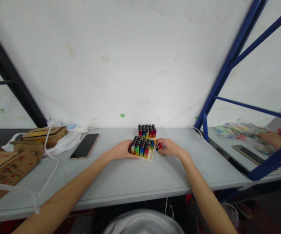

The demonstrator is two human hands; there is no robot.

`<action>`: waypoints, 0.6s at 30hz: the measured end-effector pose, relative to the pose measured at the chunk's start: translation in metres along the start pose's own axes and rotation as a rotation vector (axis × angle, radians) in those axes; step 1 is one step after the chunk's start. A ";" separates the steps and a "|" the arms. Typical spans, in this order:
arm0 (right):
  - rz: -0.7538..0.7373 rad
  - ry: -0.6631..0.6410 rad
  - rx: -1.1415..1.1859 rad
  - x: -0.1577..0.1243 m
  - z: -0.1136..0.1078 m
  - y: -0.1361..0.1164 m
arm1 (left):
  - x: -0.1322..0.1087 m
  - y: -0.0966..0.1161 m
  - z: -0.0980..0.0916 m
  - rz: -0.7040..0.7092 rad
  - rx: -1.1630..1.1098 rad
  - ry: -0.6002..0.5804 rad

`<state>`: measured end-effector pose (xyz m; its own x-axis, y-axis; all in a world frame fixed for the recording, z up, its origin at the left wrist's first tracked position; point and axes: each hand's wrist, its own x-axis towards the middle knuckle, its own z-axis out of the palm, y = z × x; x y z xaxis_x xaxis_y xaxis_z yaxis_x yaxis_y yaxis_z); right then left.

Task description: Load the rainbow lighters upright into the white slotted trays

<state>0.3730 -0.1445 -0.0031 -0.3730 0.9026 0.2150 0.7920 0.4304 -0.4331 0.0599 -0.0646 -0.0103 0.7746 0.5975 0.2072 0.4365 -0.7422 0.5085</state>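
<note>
Colourful lighters (141, 150) with black tops stand upright in rows in a pale tray (150, 155), whose right side shows bare slots. My left hand (124, 150) is wrapped round the left side of this group, its thumb along the front. My right hand (168, 148), just right of the tray, has its fingers closed on red lighters (159, 148) that lie tilted; their exact number is hard to make out. Right behind the tray stands a second upright block of lighters (147, 131), touched by neither hand.
A phone (85, 146) lies left on the grey table (130, 182), beside open cardboard boxes (16, 162) and a white cable (48, 143). A blue metal frame (218, 78) rises on the right. Beyond it are another person's hands (273, 138), plastic packets (237, 130) and another phone (249, 154).
</note>
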 end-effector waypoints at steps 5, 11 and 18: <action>0.126 -0.034 0.008 -0.007 -0.011 0.007 | 0.001 -0.004 0.002 -0.021 0.023 0.001; 0.358 -0.002 -0.088 -0.017 -0.017 0.010 | 0.000 -0.004 0.002 -0.017 0.015 0.003; 0.528 -0.113 -0.119 -0.014 -0.020 0.013 | 0.000 -0.005 0.002 0.000 0.020 0.007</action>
<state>0.3988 -0.1519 0.0060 0.0454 0.9936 -0.1031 0.9321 -0.0793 -0.3533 0.0589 -0.0614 -0.0146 0.7715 0.5996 0.2126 0.4460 -0.7481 0.4914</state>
